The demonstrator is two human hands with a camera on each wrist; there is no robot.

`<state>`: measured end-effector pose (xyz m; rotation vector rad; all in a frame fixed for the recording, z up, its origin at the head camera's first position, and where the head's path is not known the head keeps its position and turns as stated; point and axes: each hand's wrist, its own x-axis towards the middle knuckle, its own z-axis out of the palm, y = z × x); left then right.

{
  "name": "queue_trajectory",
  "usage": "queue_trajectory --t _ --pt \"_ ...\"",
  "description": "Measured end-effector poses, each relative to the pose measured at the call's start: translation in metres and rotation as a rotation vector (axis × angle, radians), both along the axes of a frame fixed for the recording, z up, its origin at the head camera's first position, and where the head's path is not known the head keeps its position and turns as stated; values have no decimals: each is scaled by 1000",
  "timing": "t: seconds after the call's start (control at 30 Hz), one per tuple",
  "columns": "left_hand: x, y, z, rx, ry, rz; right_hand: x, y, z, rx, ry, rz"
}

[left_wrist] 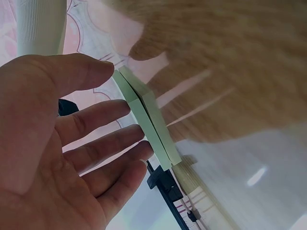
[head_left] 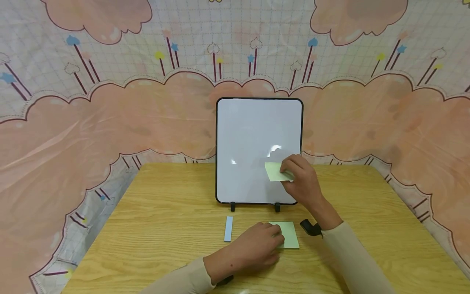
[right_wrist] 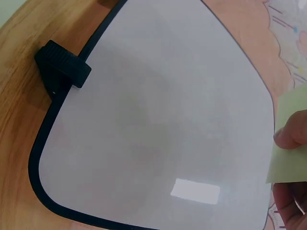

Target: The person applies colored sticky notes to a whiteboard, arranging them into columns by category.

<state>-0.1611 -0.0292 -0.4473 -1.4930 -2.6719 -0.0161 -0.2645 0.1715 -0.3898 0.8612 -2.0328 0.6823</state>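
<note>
Left hand (head_left: 253,247) touches pad (head_left: 290,237), wrist view revealing extended fingers (left_wrist: 100,116); right hand (head_left: 302,181) pinches note (head_left: 273,171).

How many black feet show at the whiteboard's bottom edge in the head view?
2: one foot under the left half of the whiteboard, another foot under its right half.

And it's two hands (head_left: 302,183) of mine in play, one whiteboard (head_left: 253,134), two black feet (head_left: 277,207), one blue strip (head_left: 228,229), one green sheet (head_left: 274,171) and (down on the table (head_left: 169,204)) one green stack (head_left: 291,237)!
</note>
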Motion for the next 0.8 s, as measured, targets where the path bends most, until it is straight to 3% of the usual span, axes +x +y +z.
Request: queue_trajectory --t 0.8 --pt "0 3 2 -3 -2 2 -25 -1 13 -96 116 61"
